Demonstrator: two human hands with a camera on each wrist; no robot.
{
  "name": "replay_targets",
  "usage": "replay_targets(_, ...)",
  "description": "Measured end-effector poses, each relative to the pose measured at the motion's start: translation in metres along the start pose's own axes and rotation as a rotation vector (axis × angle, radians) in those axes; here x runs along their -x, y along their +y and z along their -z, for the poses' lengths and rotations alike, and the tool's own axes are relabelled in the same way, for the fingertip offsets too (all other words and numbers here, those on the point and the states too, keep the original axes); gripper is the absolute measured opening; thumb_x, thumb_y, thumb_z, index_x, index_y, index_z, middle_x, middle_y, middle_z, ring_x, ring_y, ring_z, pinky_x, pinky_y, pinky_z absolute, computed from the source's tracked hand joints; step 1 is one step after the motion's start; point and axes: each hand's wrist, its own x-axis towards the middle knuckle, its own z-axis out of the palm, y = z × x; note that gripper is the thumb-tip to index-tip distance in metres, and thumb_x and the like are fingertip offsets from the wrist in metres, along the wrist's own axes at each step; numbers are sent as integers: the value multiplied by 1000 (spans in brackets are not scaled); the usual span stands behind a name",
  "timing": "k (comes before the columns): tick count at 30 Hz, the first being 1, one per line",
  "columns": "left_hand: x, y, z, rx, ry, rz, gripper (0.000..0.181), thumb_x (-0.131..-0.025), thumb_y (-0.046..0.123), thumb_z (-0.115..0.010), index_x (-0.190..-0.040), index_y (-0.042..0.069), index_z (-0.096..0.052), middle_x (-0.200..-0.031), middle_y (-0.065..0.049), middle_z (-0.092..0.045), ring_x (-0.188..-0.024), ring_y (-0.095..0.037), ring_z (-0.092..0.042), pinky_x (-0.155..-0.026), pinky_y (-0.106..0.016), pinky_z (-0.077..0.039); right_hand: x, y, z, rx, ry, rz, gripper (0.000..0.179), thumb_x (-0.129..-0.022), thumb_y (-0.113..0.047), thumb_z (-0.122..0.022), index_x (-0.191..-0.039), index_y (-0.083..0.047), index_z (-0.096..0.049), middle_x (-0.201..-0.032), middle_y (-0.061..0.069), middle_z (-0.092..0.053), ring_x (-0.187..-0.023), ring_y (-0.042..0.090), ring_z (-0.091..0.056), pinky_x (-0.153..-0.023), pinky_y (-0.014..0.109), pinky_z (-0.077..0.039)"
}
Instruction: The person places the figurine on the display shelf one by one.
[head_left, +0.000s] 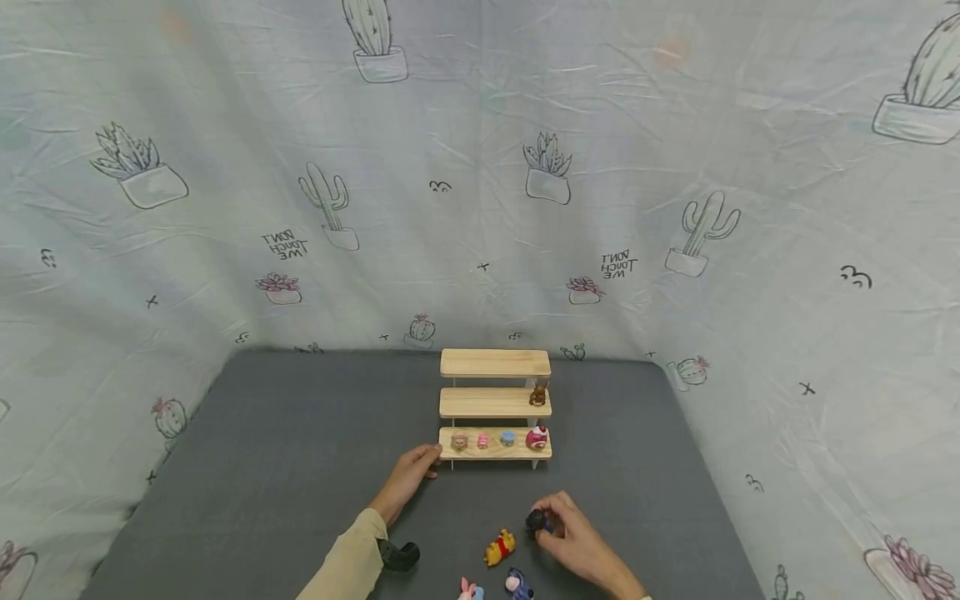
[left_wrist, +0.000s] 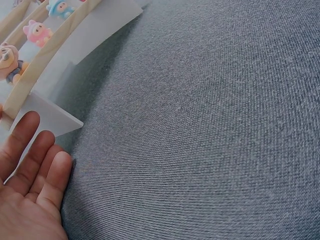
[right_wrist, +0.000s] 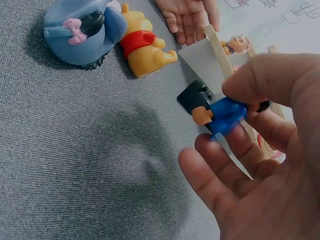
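Observation:
My left hand point(head_left: 408, 479) is at the left end of the bottom tier of a wooden display stand point(head_left: 495, 454). Its thumb and index finger pinch the board's end, while the other fingers hang loosely in the left wrist view. A small figurine point(right_wrist: 225, 112) with a black top and a blue body is pinched between my right thumb and fingers. That right hand point(head_left: 573, 537) is low over the grey tabletop, right of a yellow Winnie-the-Pooh figurine point(head_left: 500, 547) in a red shirt. A blue Eeyore figurine point(right_wrist: 82, 32) with a pink bow lies beside Pooh.
Several small figurines, including a pink one point(left_wrist: 37, 32), stand along the bottom tier. A brown figurine point(head_left: 537, 395) is on the middle tier's right end. Near the front edge is a pink-eared figurine point(head_left: 470, 590). A cactus-print curtain point(head_left: 480, 250) surrounds the grey table point(head_left: 322, 433).

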Motion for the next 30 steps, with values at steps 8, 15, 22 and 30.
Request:
replay_targets(8,3,2,-1,8,9,2,55,-102,50,-53,-124,1,-65,-119,-13,-66,-100,-20,-65,-89,-40,-54,-1,1,-1,11,20,-24,23,-90,-3,-65,-111,-12,-65,-109,6,-58,-78,3,-48,-64,20,-41)
replay_targets(15,5,4,-1,12,17,-3,53,-103,49,-54,-122,1,-66,-118,-13,-66,-100,-20,-65,-88,-39,-54,-1,0,-2,-94,48,-11,29,-96,-11,-68,-124,-5,-64,-116,12,-62,-89,1,-53,-68,20,-48)
replay_targets(22,5,3,-2,17,19,-2,51,-103,48,-54,-117,1,-67,-116,-12,-67,-100,-20,-64,-88,-38,-55,-1,0,-3,-198,33,-74,41,-100,-10,-59,-138,4,-49,-108,15,-65,-78,6,-62,-64,28,-56)
replay_targets(30,4,2,-1,14,13,-3,53,-103,49,-53,-118,0,-67,-116,-13,-67,-98,-19,-64,-88,-38,-55,-3,-5,-3,-230,66,-116,48,-97,-24,-70,-131,7,-56,-103,13,-71,-82,10,-66,-67,29,-58)
